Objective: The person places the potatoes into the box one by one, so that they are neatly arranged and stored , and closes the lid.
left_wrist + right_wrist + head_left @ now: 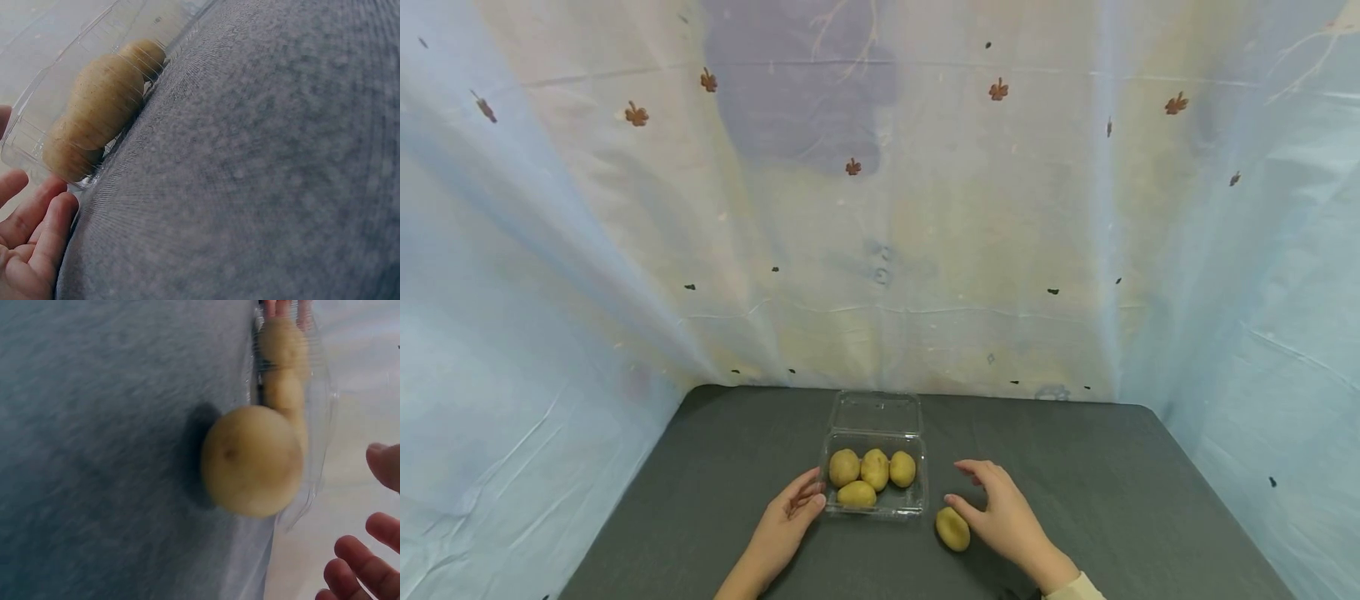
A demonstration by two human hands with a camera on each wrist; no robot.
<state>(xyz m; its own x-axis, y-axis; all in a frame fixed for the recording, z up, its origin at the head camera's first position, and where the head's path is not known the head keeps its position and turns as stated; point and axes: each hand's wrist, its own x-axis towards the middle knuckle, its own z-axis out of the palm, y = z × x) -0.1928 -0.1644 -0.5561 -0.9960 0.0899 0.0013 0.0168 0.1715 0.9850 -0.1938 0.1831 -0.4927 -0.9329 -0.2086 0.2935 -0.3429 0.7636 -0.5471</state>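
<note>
A clear plastic clamshell container [891, 511] stands on the table with its lid [877, 414] folded back, away from me. Inside lie several potatoes [875, 470], also seen through the wall in the left wrist view. My left hand [786, 521] rests its fingertips against the container's left side, near the front corner; its fingers [55, 215] look relaxed. One loose potato [952, 529] lies on the table to the front right of the container. Close to its right side is my right hand [1006, 517], thumb and fingers spread apart with nothing between them.
A dark grey cloth [737, 450] covers the table. Behind it and along both sides hangs a pale patterned curtain [925, 233]. The folded-back lid reaches near the table's far edge.
</note>
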